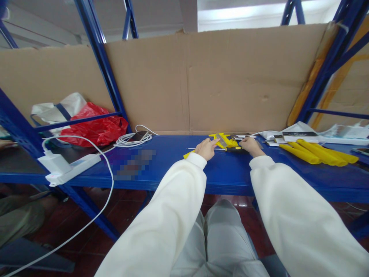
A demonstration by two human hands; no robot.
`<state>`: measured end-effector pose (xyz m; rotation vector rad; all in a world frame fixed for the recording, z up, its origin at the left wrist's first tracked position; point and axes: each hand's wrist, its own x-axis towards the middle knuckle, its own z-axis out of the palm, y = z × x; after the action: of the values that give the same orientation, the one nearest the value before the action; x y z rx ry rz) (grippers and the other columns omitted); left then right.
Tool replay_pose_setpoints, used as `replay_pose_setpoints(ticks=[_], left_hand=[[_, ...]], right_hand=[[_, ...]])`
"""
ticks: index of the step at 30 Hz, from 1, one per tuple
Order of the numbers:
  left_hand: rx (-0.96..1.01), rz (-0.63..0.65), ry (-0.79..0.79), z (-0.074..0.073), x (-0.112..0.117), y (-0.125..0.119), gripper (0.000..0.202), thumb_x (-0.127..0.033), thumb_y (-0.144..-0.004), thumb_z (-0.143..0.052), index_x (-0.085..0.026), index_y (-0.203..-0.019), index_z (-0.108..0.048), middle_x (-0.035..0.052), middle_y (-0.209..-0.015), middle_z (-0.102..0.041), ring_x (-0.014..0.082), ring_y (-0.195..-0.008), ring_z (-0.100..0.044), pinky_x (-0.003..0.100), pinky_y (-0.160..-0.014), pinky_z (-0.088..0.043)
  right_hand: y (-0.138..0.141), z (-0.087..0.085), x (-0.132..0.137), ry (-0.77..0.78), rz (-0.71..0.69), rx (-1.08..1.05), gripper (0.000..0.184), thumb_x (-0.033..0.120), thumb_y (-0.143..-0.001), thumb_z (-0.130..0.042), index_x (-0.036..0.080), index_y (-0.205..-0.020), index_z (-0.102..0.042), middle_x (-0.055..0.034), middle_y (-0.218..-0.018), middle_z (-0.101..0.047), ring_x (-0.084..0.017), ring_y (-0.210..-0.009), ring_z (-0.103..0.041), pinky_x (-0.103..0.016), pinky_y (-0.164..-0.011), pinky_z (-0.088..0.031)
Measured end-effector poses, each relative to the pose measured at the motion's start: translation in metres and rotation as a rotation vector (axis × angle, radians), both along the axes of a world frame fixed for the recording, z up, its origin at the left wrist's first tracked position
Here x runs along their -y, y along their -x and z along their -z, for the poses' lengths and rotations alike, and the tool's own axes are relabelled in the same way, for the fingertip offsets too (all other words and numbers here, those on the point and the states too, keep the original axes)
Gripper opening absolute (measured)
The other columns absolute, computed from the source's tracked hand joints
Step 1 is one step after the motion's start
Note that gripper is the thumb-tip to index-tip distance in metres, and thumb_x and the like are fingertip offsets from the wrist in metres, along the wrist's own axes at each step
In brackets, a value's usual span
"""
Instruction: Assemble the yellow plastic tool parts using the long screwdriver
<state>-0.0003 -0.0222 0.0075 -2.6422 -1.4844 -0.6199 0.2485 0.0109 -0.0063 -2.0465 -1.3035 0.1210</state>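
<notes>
My left hand (206,148) rests over the blue table with its index finger stretched out to a yellow piece with a grey flat part (221,141); its other fingers are loosely bent. Just right of it lies a screwdriver with a black and yellow handle (233,149), its thin shaft running left under my left hand. Beyond the handle's end is my right hand (250,145), its fingers curled together near small dark and silvery pieces (240,137). What those fingers pinch, if anything, is hidden. Another yellow bit (188,154) shows beside my left hand.
Several yellow tube-like pieces (319,152) lie at right, before white packets (300,132). On the left are a white power strip (75,169) with a looping cable, a coiled white cable (132,141) and a red plastic bag (96,125). Cardboard (230,80) walls the back between blue posts.
</notes>
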Motion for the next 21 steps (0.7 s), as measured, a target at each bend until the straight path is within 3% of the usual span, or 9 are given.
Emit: replay_pose_setpoints(ticks=[8, 16, 21], left_hand=[[0.040, -0.017, 0.021, 0.001, -0.001, -0.001, 0.050, -0.025, -0.112, -0.049, -0.036, -0.159, -0.060, 0.0079, -0.127, -0.068, 0.0224, -0.125, -0.067, 0.029, -0.103, -0.053], [0.036, -0.032, 0.044, -0.001, 0.000, 0.000, 0.050, -0.025, -0.113, -0.047, -0.035, -0.160, -0.059, 0.0082, -0.130, -0.069, 0.0221, -0.126, -0.068, 0.030, -0.106, -0.053], [0.052, -0.018, 0.045, 0.000, -0.001, 0.000, 0.050, -0.024, -0.112, -0.047, -0.035, -0.160, -0.060, 0.0080, -0.129, -0.069, 0.0221, -0.125, -0.068, 0.030, -0.106, -0.052]], right_hand=[[0.005, 0.003, -0.001, 0.056, -0.035, 0.024, 0.022, 0.002, -0.077, -0.062, 0.013, -0.082, -0.080, -0.0165, -0.082, -0.078, -0.031, -0.095, -0.078, -0.031, -0.081, -0.057], [0.015, 0.003, 0.002, -0.016, -0.104, -0.168, 0.021, 0.002, -0.080, -0.064, 0.018, -0.066, -0.067, -0.0050, -0.067, -0.068, -0.020, -0.075, -0.069, -0.026, -0.071, -0.054], [0.011, 0.006, -0.001, -0.043, -0.113, -0.226, 0.019, 0.004, -0.077, -0.065, 0.019, -0.065, -0.067, -0.0052, -0.065, -0.068, -0.021, -0.075, -0.069, -0.026, -0.069, -0.054]])
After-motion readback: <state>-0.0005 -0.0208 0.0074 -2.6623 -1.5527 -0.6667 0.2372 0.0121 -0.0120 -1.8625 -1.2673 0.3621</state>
